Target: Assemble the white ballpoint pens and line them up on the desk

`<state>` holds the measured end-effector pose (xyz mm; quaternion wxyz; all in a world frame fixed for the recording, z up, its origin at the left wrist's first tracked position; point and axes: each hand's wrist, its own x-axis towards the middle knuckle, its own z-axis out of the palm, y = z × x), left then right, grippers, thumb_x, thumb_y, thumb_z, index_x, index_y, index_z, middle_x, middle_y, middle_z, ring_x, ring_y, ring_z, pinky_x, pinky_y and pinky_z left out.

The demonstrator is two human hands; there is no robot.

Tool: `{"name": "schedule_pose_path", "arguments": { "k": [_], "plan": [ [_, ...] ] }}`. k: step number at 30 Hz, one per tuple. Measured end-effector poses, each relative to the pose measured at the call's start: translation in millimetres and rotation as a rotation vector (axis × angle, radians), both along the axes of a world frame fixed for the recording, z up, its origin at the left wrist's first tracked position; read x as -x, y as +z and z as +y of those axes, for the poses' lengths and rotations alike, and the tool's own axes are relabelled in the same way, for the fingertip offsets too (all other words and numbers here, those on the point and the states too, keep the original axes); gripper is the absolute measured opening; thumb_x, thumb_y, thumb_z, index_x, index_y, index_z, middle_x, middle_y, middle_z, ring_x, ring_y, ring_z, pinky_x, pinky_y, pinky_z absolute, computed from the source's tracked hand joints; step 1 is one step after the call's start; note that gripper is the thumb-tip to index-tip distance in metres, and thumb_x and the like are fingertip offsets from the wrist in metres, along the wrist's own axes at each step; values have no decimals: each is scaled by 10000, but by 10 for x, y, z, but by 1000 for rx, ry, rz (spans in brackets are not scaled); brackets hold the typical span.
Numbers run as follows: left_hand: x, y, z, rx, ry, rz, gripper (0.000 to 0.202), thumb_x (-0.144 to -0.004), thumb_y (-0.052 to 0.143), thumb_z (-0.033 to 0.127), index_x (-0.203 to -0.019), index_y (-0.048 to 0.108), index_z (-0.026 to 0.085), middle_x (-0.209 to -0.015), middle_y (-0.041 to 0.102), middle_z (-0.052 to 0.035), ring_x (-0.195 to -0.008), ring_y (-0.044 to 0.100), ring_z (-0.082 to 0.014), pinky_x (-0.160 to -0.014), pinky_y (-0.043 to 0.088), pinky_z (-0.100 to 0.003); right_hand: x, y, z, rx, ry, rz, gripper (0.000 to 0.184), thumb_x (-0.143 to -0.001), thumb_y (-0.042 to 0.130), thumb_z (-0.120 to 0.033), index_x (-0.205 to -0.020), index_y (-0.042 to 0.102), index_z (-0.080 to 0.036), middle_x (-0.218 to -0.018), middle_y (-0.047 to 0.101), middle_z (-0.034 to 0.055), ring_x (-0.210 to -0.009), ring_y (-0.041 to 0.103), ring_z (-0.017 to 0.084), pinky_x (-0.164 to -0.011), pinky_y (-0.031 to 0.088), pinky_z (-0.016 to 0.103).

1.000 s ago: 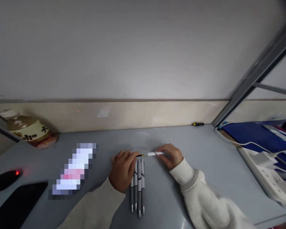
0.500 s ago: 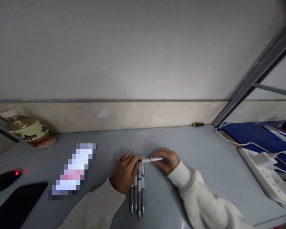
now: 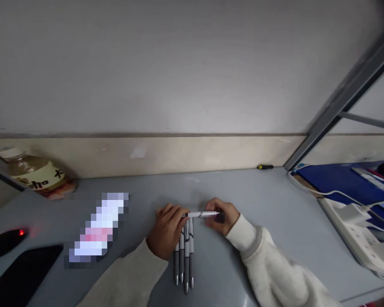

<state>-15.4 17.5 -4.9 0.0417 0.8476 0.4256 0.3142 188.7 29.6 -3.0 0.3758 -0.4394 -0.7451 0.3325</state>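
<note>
A: What do you have over on your left?
B: At the back, 1 bottle with a white cap and a pale label. Nearer you lie a bright screen, too pixelated for you to read, a dark device with 1 red light, and a flat black object.
A: And along the wall?
B: You'll see 1 small black-and-yellow tool on the counter, near the foot of a slanting metal post.
A: Your right?
B: A white power strip with a white adapter on it. Beside that, you have a blue mat bearing a few slim items.
</note>
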Motion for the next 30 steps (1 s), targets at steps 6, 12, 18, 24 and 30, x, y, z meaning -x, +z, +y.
{"name": "schedule_pose_path", "arguments": {
  "k": [6, 12, 18, 24, 30],
  "plan": [
    [-1, -4, 7, 0, 12, -1, 250, -902, 327, 243, -877, 574, 212, -788, 620, -23, -769, 523, -188, -691, 376, -319, -23, -9, 6, 67, -17, -31, 259, -781, 530, -408, -755, 603, -161, -479, 445, -47, -433, 386, 71, -415, 302, 185],
    [5, -12, 10, -19, 30, -27, 252, -899, 322, 219, -926, 573, 202, -810, 612, -33, -785, 512, -196, -694, 391, -324, -12, -12, 2, 94, -17, 14, 251, -756, 552, -417, -763, 586, -168, -484, 444, -48, -428, 378, 75, -403, 289, 189],
    [11, -17, 19, -6, 29, -47, 263, -893, 314, 210, -950, 571, 203, -819, 612, -36, -788, 518, -193, -715, 406, -326, -13, -5, 13, 71, -38, 41, 329, -694, 613, -478, -826, 577, -180, -524, 457, -51, -448, 394, 79, -417, 313, 191],
    [4, -29, 19, -20, 35, -84, 244, -895, 315, 205, -892, 560, 201, -803, 608, -34, -778, 513, -186, -724, 408, -319, -25, 6, 20, 62, -43, 3, 427, -791, 440, -562, -739, 590, -165, -459, 393, -50, -415, 347, 78, -401, 259, 204],
    [2, -12, 13, -1, 25, -68, 243, -896, 310, 208, -895, 554, 202, -810, 607, -31, -788, 508, -187, -731, 405, -321, -15, -12, 17, 94, -29, -12, 453, -817, 393, -551, -635, 552, -168, -438, 360, -49, -406, 316, 75, -392, 232, 205]
  ]
}}
